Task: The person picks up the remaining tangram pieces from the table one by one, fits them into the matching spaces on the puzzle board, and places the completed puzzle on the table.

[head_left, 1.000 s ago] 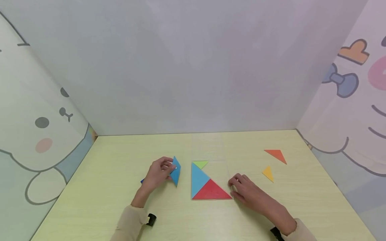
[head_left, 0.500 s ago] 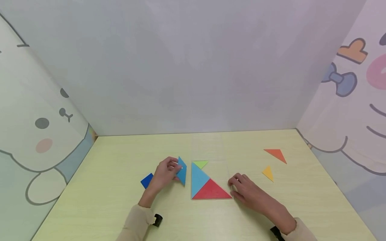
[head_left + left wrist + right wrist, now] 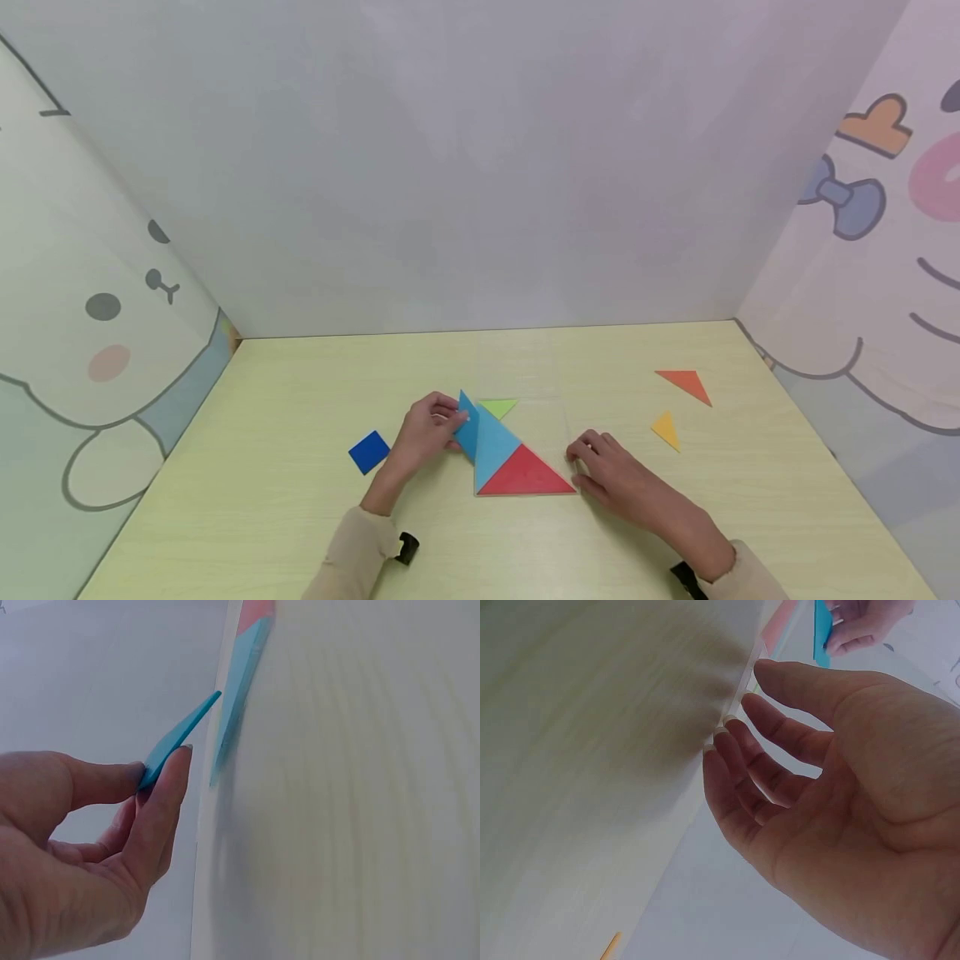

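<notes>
My left hand (image 3: 429, 429) pinches a light blue tangram piece (image 3: 467, 427) between thumb and fingers, raised and tilted above the table. In the left wrist view this blue piece (image 3: 176, 742) shows nearly edge-on, thumb on one side. In the head view it overlaps the left edge of a larger light blue triangle (image 3: 493, 442). That triangle lies flat against a red triangle (image 3: 527, 473), with a small green triangle (image 3: 498, 407) at its top. My right hand (image 3: 606, 468) rests by the red triangle's right corner, fingers loosely bent, fingertips (image 3: 731, 720) at a clear edge.
A dark blue square (image 3: 369, 452) lies left of my left hand. On the right side lie an orange triangle (image 3: 688, 384) and a yellow triangle (image 3: 667, 431). A grey wall (image 3: 480, 208) rises behind the pale wooden table (image 3: 300, 392), with cartoon-printed panels on both sides.
My left hand has moved right with the blue piece, from beside the pieces to the large blue triangle's edge. The dark blue square has come into full view. My right hand has stayed in place.
</notes>
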`<state>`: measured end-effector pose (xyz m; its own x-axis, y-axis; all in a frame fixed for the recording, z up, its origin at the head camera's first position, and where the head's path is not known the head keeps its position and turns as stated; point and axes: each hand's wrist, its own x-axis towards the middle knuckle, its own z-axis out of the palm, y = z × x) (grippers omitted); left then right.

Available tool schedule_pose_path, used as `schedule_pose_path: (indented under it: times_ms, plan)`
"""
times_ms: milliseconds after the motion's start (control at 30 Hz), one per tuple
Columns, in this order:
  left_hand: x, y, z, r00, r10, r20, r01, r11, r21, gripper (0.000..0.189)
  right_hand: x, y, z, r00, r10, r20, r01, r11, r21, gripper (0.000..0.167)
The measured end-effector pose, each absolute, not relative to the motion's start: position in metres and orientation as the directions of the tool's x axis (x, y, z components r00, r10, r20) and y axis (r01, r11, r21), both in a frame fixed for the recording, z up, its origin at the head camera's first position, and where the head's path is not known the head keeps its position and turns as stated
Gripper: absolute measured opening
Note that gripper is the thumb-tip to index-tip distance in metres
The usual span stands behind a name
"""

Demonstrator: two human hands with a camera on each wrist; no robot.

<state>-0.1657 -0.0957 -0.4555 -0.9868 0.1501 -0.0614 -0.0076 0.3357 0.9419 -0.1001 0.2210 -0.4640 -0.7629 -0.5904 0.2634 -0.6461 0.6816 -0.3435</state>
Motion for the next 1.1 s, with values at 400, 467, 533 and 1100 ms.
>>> schedule_pose_path:
  times_ms: [400, 467, 533, 1100]
  plan:
    - [-0.165, -0.084, -0.459, -0.988, 0.143, -0.063, -0.012, 0.331, 0.944, 0.027, -0.100, 0.220, -0.463, -0.765, -0.587, 0.263, -0.643, 0.682, -0.348, 0.024]
    - [-0.165, -0.081, -0.459, -0.988, 0.145, -0.059, -0.008, 0.327, 0.945, 0.027, -0.100, 0.220, -0.463, -0.766, -0.587, 0.263, -0.642, 0.682, -0.350, 0.024]
    - [-0.165, -0.079, -0.459, -0.987, 0.150, -0.058, -0.007, 0.316, 0.949, 0.028, -0.100, 0.220, -0.464, -0.766, -0.587, 0.261, -0.642, 0.682, -0.351, 0.024]
    - [-0.163, -0.059, -0.459, -0.979, 0.196, -0.061, -0.011, 0.250, 0.968, 0.033, -0.100, 0.222, -0.463, -0.776, -0.584, 0.239, -0.629, 0.693, -0.351, 0.023]
